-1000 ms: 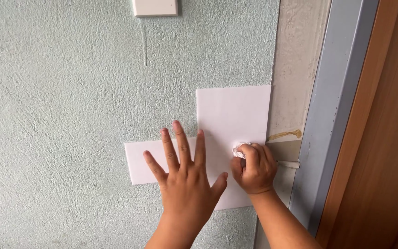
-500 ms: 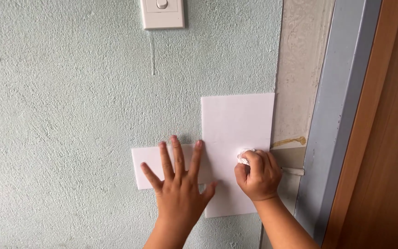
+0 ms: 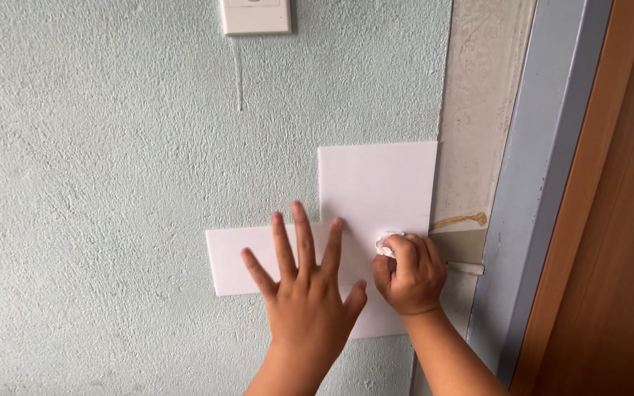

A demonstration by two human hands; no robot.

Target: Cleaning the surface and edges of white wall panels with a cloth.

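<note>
An L-shaped white sheet (image 3: 376, 183) lies flat against a pale green textured wall (image 3: 97, 183). My left hand (image 3: 306, 293) presses on the sheet's lower part, palm flat and fingers spread. My right hand (image 3: 409, 275) is closed around a small crumpled white wad (image 3: 385, 244) and holds it against the sheet near its right edge.
A white switch plate (image 3: 256, 16) sits on the wall above, with a thin streak running down below it. To the right are a bare plaster strip (image 3: 478, 110) with a brown smear (image 3: 464, 220), a grey door frame (image 3: 537, 183) and a wooden door (image 3: 618, 220).
The view has drifted so the sheet and switch plate sit slightly lower and rightward. My right hand with the wad has shifted a little on the sheet; my left hand stays pressed flat.
</note>
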